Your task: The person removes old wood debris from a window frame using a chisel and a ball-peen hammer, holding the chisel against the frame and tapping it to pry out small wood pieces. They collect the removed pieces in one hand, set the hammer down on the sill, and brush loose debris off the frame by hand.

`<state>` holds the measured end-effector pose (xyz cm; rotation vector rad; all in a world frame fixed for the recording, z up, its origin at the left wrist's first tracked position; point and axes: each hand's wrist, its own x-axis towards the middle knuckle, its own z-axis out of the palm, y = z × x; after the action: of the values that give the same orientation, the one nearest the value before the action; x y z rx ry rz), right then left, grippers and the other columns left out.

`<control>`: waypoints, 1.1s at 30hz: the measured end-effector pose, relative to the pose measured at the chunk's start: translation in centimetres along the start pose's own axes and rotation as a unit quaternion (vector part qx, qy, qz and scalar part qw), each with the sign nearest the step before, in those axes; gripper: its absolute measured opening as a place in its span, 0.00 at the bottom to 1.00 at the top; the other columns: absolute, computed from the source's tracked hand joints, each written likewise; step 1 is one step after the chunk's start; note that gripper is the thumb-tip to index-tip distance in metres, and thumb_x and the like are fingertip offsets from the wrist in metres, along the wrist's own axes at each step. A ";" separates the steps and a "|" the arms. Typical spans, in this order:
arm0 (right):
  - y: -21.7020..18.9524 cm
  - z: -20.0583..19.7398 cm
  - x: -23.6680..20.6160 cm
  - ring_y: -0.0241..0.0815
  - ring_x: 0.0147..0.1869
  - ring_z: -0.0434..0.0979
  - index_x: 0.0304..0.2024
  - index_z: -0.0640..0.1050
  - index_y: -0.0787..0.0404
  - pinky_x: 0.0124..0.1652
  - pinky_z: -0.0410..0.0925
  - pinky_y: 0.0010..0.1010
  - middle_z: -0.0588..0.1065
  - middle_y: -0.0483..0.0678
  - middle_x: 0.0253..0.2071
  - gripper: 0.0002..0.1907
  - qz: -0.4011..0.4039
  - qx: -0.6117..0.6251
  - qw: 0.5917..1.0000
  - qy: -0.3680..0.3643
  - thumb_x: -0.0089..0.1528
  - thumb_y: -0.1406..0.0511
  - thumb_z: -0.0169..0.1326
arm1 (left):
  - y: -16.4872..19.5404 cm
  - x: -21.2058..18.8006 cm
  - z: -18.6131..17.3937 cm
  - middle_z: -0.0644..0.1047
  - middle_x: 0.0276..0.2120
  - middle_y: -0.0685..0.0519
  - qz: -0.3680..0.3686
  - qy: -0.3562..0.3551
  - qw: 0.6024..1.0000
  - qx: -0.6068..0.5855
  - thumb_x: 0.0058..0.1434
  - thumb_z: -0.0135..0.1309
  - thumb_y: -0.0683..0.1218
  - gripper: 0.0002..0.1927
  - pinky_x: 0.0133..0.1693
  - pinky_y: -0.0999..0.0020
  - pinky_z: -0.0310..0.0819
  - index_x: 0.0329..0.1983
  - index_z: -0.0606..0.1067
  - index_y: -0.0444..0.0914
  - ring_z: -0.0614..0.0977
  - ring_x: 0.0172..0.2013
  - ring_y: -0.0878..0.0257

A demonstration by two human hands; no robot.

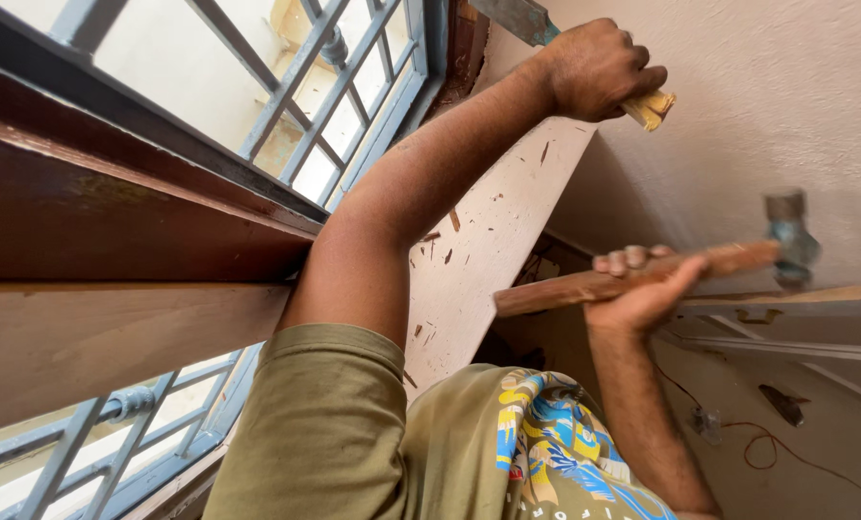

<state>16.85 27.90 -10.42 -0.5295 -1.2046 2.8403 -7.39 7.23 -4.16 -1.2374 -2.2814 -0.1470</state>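
The left hand [599, 67] is raised high beside the window frame [161, 212], its fingers closed tight around the wooden handle of a chisel [584, 58]. The right hand [642, 289] holds a hammer [642, 274] lower, near the wall [767, 116], fingers wrapped on its wooden handle.
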 end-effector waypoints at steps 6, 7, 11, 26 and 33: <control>0.0 -0.2 1.5 0.42 0.25 0.67 0.43 0.69 0.52 0.28 0.67 0.39 0.67 0.44 0.26 0.25 0.086 -0.118 0.988 -0.048 0.69 0.40 0.45 | -0.6 0.3 0.4 0.80 0.26 0.53 -0.015 0.001 1.000 0.005 0.62 0.64 0.55 0.14 0.27 0.56 0.78 0.42 0.77 0.44 0.85 0.27 0.56; -0.8 -0.4 1.5 0.42 0.24 0.67 0.43 0.69 0.53 0.29 0.67 0.39 0.67 0.44 0.25 0.26 0.070 -0.082 0.993 -0.048 0.69 0.39 0.44 | -0.6 0.4 0.5 0.81 0.26 0.53 -0.015 0.009 1.000 0.009 0.59 0.65 0.54 0.14 0.27 0.56 0.78 0.42 0.77 0.44 0.85 0.27 0.55; -2.4 -0.2 2.0 0.45 0.29 0.67 0.44 0.67 0.55 0.35 0.68 0.41 0.66 0.48 0.29 0.26 -0.041 0.083 0.995 -0.021 0.74 0.41 0.45 | -0.7 1.2 0.6 0.81 0.25 0.52 -0.054 0.014 0.998 0.001 0.56 0.64 0.55 0.15 0.26 0.55 0.78 0.40 0.77 0.43 0.85 0.25 0.55; -3.4 -2.1 3.7 0.44 0.28 0.67 0.43 0.67 0.53 0.31 0.66 0.40 0.67 0.46 0.29 0.28 -0.014 0.027 0.999 -0.030 0.72 0.38 0.45 | -0.6 1.7 0.0 0.81 0.26 0.50 -0.067 0.013 0.997 0.035 0.58 0.60 0.55 0.14 0.26 0.56 0.78 0.41 0.77 0.43 0.84 0.25 0.55; 0.5 -0.7 4.5 0.44 0.26 0.67 0.44 0.67 0.54 0.28 0.67 0.42 0.67 0.48 0.27 0.23 0.093 -0.157 0.980 -0.074 0.71 0.43 0.47 | -1.2 0.9 -0.2 0.81 0.29 0.51 -0.086 0.022 0.996 0.001 0.63 0.61 0.53 0.13 0.28 0.55 0.78 0.45 0.76 0.43 0.84 0.28 0.54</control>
<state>12.93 28.68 -12.61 -0.4667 -1.7362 2.8981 -8.65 7.18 -3.39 -1.0252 -2.3468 -0.2331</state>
